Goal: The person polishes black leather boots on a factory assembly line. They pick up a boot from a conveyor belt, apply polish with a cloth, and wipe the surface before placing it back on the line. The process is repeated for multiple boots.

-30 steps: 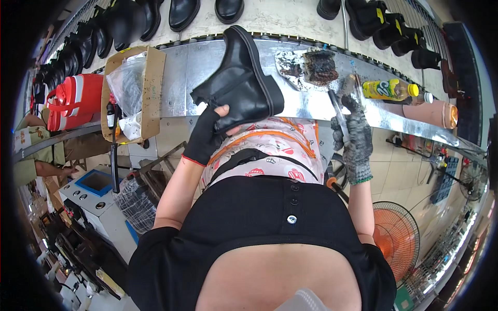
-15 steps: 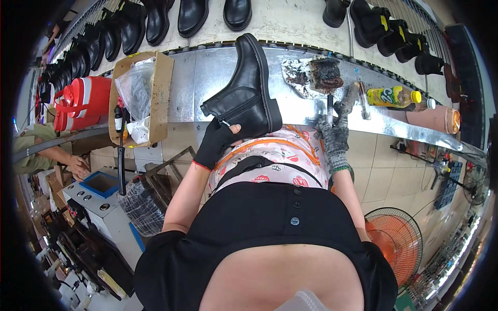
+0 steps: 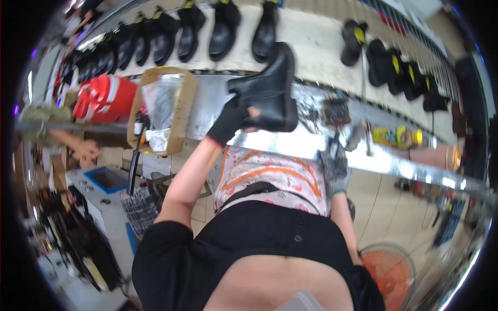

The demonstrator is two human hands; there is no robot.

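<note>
From afar, I see the grip of the left hand (image 3: 230, 122) pinching the boot (image 3: 270, 96) by its shaft above the desk (image 3: 206, 96), toe pointing away, presumably to steady it with its side exposed. The right hand's (image 3: 334, 168) grip closes on a slim, blurred tool (image 3: 335, 143) near the dark block (image 3: 337, 111), probably for easy reach.

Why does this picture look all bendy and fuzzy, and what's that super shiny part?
Head view: the wide fisheye lens curves the edge of the white shelf and leaves dark corners; head view: white glare streaks the metal bench; head view: the black boot and right hand look smeared, probably from movement.
</note>
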